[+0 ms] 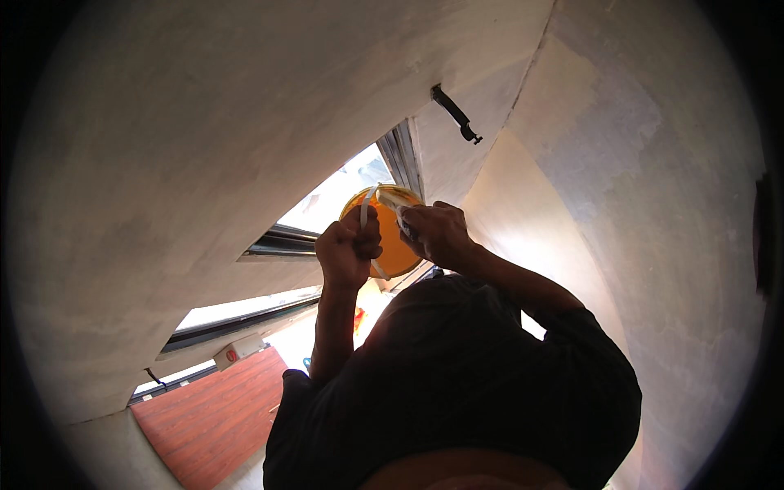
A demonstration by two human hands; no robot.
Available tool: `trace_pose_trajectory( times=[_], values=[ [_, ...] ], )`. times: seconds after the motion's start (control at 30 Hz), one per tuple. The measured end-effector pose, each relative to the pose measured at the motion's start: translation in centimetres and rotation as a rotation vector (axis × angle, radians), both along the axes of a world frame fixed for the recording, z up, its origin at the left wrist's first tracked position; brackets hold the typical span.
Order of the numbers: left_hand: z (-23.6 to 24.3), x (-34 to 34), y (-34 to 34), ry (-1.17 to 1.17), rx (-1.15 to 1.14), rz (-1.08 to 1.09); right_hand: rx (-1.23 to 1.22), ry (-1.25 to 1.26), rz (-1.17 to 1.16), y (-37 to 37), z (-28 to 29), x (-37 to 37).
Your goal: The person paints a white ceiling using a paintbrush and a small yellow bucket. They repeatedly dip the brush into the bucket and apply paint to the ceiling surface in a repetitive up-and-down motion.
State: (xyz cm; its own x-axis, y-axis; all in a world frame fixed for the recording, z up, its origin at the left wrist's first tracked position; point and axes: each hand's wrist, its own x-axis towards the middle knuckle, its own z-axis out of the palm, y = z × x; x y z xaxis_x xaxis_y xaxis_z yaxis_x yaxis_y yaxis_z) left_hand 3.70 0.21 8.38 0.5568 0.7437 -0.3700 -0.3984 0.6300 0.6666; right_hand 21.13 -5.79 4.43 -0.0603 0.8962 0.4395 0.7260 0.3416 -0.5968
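Note:
A yellow-orange bucket (pixel 398 255) hangs in front of me, its mouth facing up toward me. My left hand (pixel 349 249) is closed in a fist around its thin white handle (pixel 367 198). At the bucket's right rim, my right hand (pixel 438 231) has its fingers wrapped round a pale, elongated tool (pixel 392 198) whose exact kind I cannot make out. The tool's light end reaches over the bucket's mouth. Backlight darkens both hands, and the inside of the bucket is only partly visible.
Bare plastered walls (pixel 588 155) rise on both sides. A bright window (pixel 347 184) with a dark frame lies beyond the bucket. From the wall sticks a black bracket-like piece (pixel 456 113). A red-brown wood-grain panel (pixel 216 420) is at lower left, beside a small box (pixel 239 351).

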Motion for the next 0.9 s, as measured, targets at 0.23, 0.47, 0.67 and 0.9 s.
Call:
trace_pose_trajectory(
  times=[0.23, 0.47, 0.67, 0.9],
  values=[
    [-1.7, -0.8, 0.7, -0.204, 0.045, -0.101, -0.360, 0.415, 0.016, 0.2, 0.4, 0.4],
    [1.0, 0.4, -0.6, 0.809, 0.840, -0.159, -0.261, 0.461, -0.035, 0.2, -0.5, 0.4],
    [-2.2, -2.5, -0.1, -0.170, 0.013, -0.041, -0.101, 0.218, -0.162, 0.1, 1.0, 1.0],
    [-2.6, -1.5, 1.2, -0.027, -0.041, 0.003, -0.096, 0.932, -0.110, -2.3, 6.2, 9.3]
  ],
)
